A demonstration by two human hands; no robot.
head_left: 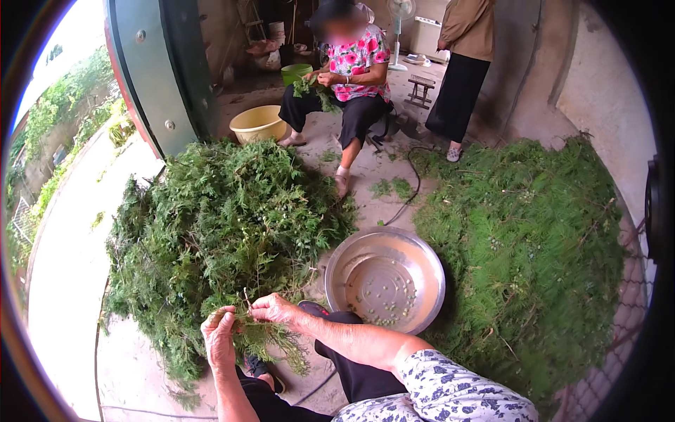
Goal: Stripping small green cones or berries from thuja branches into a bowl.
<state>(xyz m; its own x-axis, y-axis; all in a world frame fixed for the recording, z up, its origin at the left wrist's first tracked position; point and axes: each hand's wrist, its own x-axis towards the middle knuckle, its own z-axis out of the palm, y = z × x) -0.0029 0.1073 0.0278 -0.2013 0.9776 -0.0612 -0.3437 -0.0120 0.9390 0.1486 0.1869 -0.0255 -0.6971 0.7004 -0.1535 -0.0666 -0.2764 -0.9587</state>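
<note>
A leafy evergreen sprig (275,339) hangs between my two hands above my lap. My left hand (221,330) pinches its left side, with thumb and fingers pressed together. My right hand (273,309) is closed on the sprig's woody stem, whose bare tip sticks up beside the fingers. Just beyond my hands rises a large heap of cut evergreen branches (225,211). To the right of my right forearm, a wide metal basin (337,271) sits on the floor. Small round green cones (390,299) lie scattered over its bottom.
A second, flatter heap of green branches (527,246) spreads along the right wall. Ahead, a seated person (358,60) handles a sprig beside a yellow tub (259,123); another person (464,70) stands behind. A dark cable (415,193) crosses the floor near a small wooden stool (420,91).
</note>
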